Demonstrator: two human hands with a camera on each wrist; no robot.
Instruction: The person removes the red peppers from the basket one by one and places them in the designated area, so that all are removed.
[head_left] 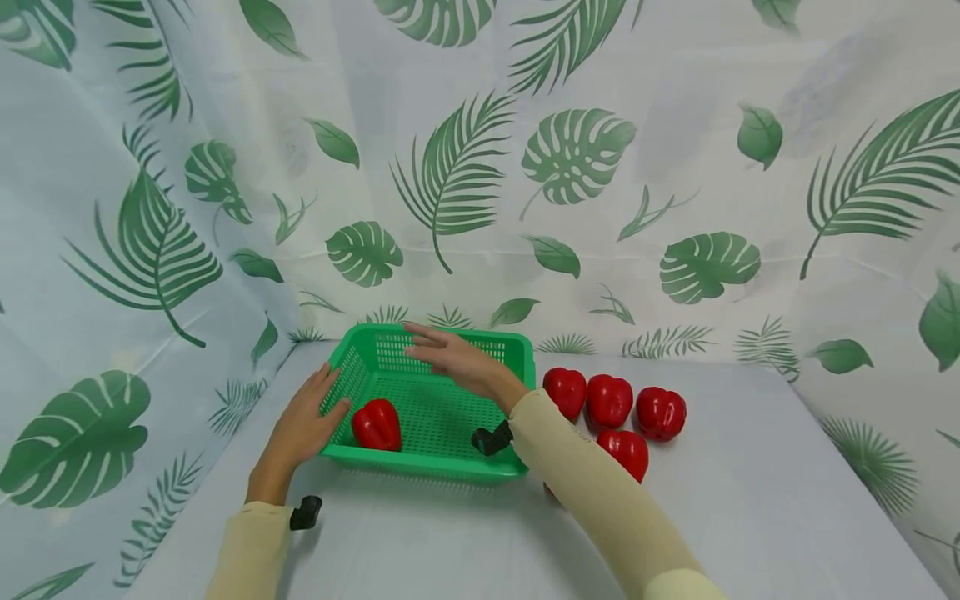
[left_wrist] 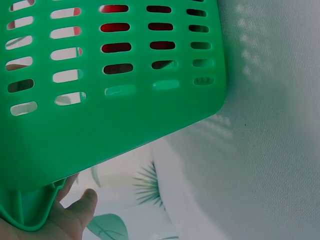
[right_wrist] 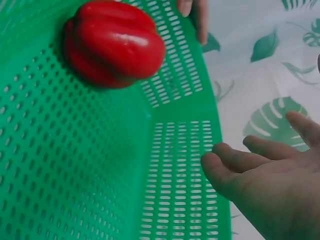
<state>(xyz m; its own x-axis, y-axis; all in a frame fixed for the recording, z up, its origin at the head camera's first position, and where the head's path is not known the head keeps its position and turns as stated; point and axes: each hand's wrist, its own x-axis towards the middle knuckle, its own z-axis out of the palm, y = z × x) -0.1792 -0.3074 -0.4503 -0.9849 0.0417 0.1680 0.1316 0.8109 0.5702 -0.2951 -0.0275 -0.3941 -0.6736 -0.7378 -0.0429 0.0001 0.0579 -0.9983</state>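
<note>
A green plastic basket with slotted walls stands on the table, and a red bell pepper lies inside at its left end. My left hand rests at the left rim with its fingers fairly straight. The left wrist view shows this hand beside the rim's corner. Over the back part of the basket, my right hand hovers with spread fingers and nothing in them. In the right wrist view that hand appears palm-side, near the rim, with the bell pepper farther off inside.
Several more red bell peppers lie together to the right of the basket, some partly hidden by my right sleeve. A leaf-patterned cloth hangs behind and beside the white table.
</note>
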